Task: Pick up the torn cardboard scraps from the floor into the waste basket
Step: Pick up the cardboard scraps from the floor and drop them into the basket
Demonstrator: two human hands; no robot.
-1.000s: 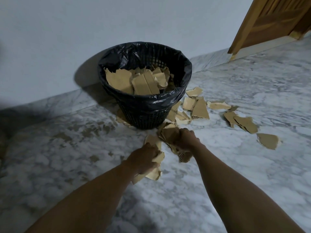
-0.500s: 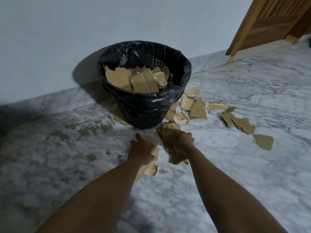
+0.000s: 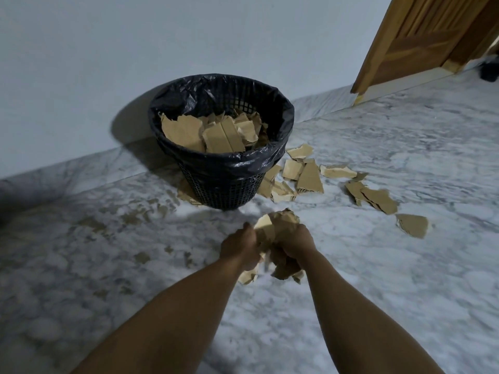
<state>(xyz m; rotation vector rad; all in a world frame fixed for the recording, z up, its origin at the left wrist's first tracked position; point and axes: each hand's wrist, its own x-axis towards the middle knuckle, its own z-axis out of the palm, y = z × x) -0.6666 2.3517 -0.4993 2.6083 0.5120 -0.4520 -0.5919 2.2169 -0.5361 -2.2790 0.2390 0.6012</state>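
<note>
Both hands were clamped on one load. Left hand [image 3: 239,248] and right hand [image 3: 295,242] were side by side, fingers curled round a crumpled bundle of scraps [image 3: 274,225] pressed between them. Torn ends stuck out beyond the knuckles and below the wrists. Whether the bundle was clear of the floor could not be told.

- Bundle's long axis ran near to far, roughly in line with the forearms.
- Waste basket [image 3: 224,190] stood straight ahead of the grip and a little to the left, close by but not touching it. The left hand was the nearer of the two.
- Judgement: the load must rise up and forward over the near rim before being let go.

Basket: black mesh with a black liner folded over the rim. It already held cardboard pieces [image 3: 216,133], flat and piled to just below the rim on the near side.

Not yet collected:
- a cluster of loose scraps [image 3: 307,176] against the basket's right foot
- a stacked pair [image 3: 378,198] farther right
- a single piece [image 3: 413,225] beyond that
- one scrap [image 3: 186,194] showing at the basket's left foot

All but the last lay on the right hand's side.

Marble floor [image 3: 378,292]; wooden door [image 3: 432,36] far right.
</note>
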